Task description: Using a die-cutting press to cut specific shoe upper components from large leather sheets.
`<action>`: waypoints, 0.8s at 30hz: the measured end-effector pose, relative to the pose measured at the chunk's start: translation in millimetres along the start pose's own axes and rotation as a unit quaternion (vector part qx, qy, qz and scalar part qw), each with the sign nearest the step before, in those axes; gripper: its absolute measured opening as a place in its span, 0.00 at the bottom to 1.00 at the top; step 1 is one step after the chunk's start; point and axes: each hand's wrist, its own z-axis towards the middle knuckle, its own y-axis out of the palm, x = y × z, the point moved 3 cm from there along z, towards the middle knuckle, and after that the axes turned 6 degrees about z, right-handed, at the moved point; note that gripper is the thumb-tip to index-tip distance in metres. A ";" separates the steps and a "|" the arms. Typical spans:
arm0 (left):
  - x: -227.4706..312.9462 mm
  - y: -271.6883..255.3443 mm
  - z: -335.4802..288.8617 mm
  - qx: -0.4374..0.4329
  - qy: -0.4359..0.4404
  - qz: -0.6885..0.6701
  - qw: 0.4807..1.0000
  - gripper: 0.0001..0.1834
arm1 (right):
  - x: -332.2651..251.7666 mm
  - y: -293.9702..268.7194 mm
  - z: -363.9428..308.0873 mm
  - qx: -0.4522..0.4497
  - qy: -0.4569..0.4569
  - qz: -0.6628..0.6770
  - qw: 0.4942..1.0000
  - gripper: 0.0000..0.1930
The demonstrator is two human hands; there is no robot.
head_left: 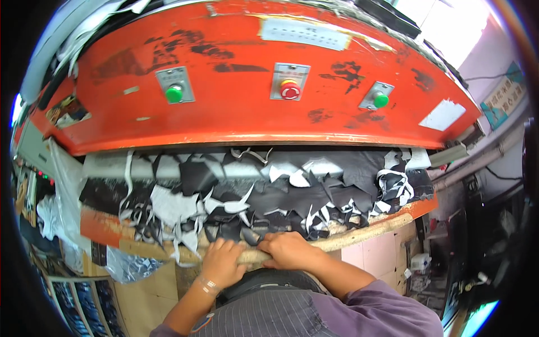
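Note:
My left hand [223, 263] lies over the pale rounded front edge [359, 231] of a press bed, fingers slightly apart, with no object visible in it. Just to its right, my right hand [289, 250] is curled at the same edge, fingers together; whatever they may hold is hidden. Between and beyond my fingertips lie dark leather scraps [231, 229]. A larger black leather sheet [281, 196], full of cut gaps, spreads across the bed. White-backed offcuts [171, 205] lie at the left, and a tangle of thin strips [394, 186] at the right.
A red press beam [236, 121] spans above the bed, with green buttons [174, 94] [380, 100] and a red stop button [289, 90]. Clear plastic bags [130, 265] hang at the left. Shelving [84, 303] stands lower left. Pipes [471, 165] run along the right.

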 end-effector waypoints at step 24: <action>-101.1 -5.7 164.5 -0.050 -0.077 -0.226 0.970 0.10 | 114.6 -135.1 104.2 0.214 0.009 0.154 0.965 0.36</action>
